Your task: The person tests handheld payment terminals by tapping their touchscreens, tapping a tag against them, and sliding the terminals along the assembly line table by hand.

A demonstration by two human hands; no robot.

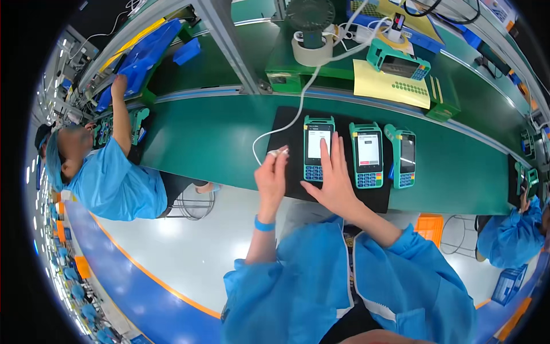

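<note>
Three teal handheld payment terminals stand in a row before me. On the left terminal (319,135) the screen is lit, and my right hand (335,178) reaches over it with fingers stretched out, a fingertip at its screen. Next to it lies the middle terminal (368,153), also lit, with a keypad below its screen. The right terminal (405,152) has a dark screen and sits slightly turned. My left hand (271,178), with a blue band at the wrist, pinches the white end of a charging cable (258,139) left of the terminals.
A black mat (286,123) lies under the terminals on the green bench (212,132). On the shelf behind are another terminal (398,63), a yellow sticker sheet (366,86) and a tape roll (312,53). A metal post (226,43) rises at back left. Co-workers in blue sit on both sides.
</note>
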